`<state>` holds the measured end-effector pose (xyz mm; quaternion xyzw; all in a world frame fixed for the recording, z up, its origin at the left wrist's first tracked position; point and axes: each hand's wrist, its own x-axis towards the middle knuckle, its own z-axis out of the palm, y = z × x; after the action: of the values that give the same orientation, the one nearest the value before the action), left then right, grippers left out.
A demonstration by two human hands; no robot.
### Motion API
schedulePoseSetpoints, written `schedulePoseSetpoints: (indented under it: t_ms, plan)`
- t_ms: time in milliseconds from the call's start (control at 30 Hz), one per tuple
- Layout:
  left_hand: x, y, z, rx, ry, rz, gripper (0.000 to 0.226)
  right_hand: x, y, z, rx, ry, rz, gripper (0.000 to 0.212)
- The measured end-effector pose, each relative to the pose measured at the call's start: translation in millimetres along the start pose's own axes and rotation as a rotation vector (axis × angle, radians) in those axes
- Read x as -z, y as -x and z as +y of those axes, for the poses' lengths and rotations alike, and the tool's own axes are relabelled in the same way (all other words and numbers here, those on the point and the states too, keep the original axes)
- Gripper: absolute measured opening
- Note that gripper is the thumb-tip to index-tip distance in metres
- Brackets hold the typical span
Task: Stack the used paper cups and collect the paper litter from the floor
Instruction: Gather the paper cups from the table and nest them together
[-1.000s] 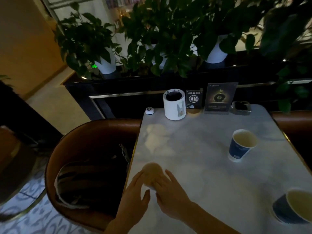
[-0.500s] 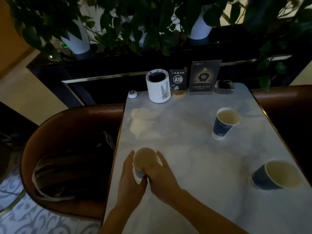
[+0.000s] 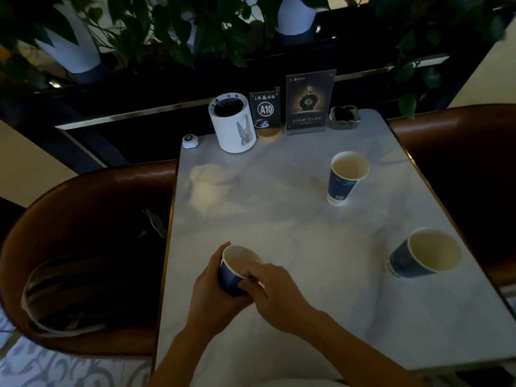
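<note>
Your two hands meet on one blue cup (image 3: 233, 270) at the near left of the desk (image 3: 279, 219). Your left hand (image 3: 215, 291) wraps its side from the left, fingers curled round the wall, thumb up near the rim. Your right hand (image 3: 275, 291) comes in from the right, and its fingertips (image 3: 248, 275) pinch the near rim and wall. Both hands are clamped on this cup, which tilts a little to the far right with its mouth open toward you. Whether its base touches the desk you cannot tell; your hands hide it.

A second cup (image 3: 344, 177) stands upright at the far right of the desk, well apart from your hands. A third cup (image 3: 424, 254) sits near the right edge, its mouth facing up and toward you; it looks tilted, though the wide lens may cause that. All three show pale insides.

Along the far edge, left to right, stand a small white button (image 3: 190, 141), a white canister (image 3: 233, 125), an A10 sign (image 3: 265, 111), a dark card stand (image 3: 308, 101) and an ashtray (image 3: 344, 117). The canister and the sign stand just beside each other.

A brown chair (image 3: 83, 196) curves round the left side of the desk, with a dark striped bundle (image 3: 72, 291) on its seat. Potted plants (image 3: 173, 26) fill the ledge beyond. Patterned floor (image 3: 55, 367) shows at the near left; any paper litter there is too dim to make out.
</note>
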<state>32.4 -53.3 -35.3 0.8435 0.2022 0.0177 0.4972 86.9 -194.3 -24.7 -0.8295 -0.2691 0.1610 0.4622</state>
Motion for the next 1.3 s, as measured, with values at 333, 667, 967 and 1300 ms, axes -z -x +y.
schedulePoseSetpoints:
  t_ms: [333,667,967,1300]
  plan:
    - [-6.8,2.6,6.8,-0.077,-0.042,-0.071,0.091,8.8,17.7,0.7,-0.06,-0.055,-0.031,0.026]
    - [-18.4,-1.2,6.7,-0.056,-0.032,-0.072,0.085,21.8,19.0,20.4,-0.06,-0.039,-0.086,0.037]
    - [-21.4,-12.5,4.7,-0.031,-0.075,-0.051,0.085,98.7,-47.0,53.6,0.017,0.311,0.478,0.051]
    - [-22.3,-21.5,0.9,-0.009,-0.052,-0.09,0.083,137.8,-106.2,118.3,-0.346,0.677,0.355,0.075]
